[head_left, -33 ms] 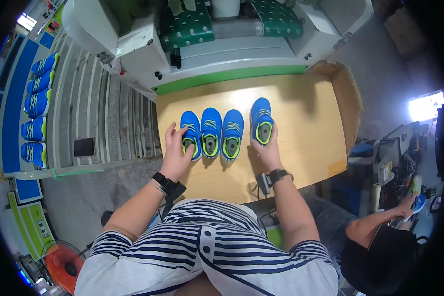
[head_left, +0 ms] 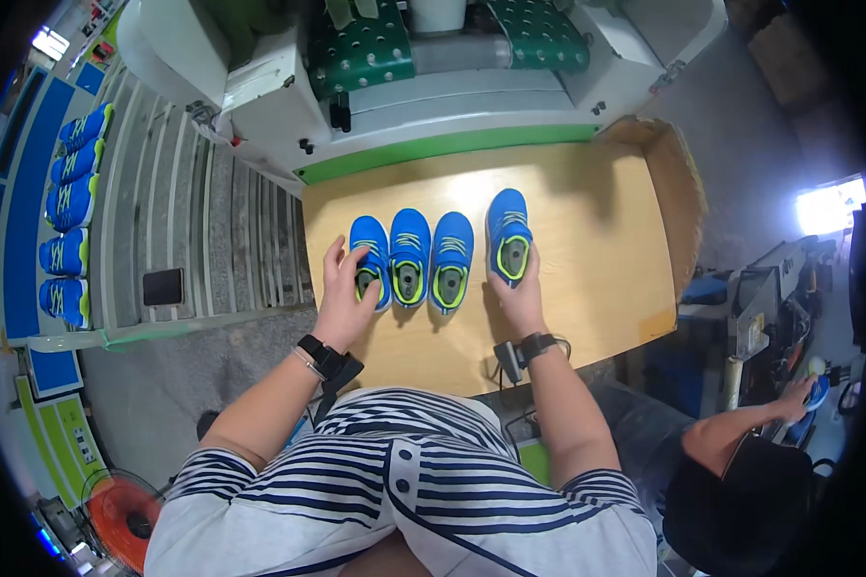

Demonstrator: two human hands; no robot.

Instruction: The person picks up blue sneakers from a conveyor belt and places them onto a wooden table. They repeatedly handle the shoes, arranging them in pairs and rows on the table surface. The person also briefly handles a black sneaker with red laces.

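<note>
Four blue sneakers with lime-green collars and laces stand toes-away on a light wooden table. My left hand [head_left: 347,291] is closed around the heel of the leftmost sneaker [head_left: 368,231], with thumb and fingers on either side of its opening. Beside it are a second sneaker [head_left: 411,231] and a third sneaker [head_left: 453,236], untouched by either hand. My right hand [head_left: 522,298] grips the heel of the rightmost sneaker [head_left: 508,212], which is set apart by a gap and a little farther away. The right fingers are partly hidden beside the shoe.
A white machine with a green edge strip [head_left: 452,152] stands behind the wooden table [head_left: 587,288]. At left are a slatted rack [head_left: 178,207], a dark phone-like slab [head_left: 164,287] and several blue sneakers [head_left: 71,202]. A co-worker's arm [head_left: 741,423] reaches toward a blue shoe at right.
My hands and the sneakers hold their places. At right, the co-worker's hand and the blue shoe there have shifted slightly upward.
</note>
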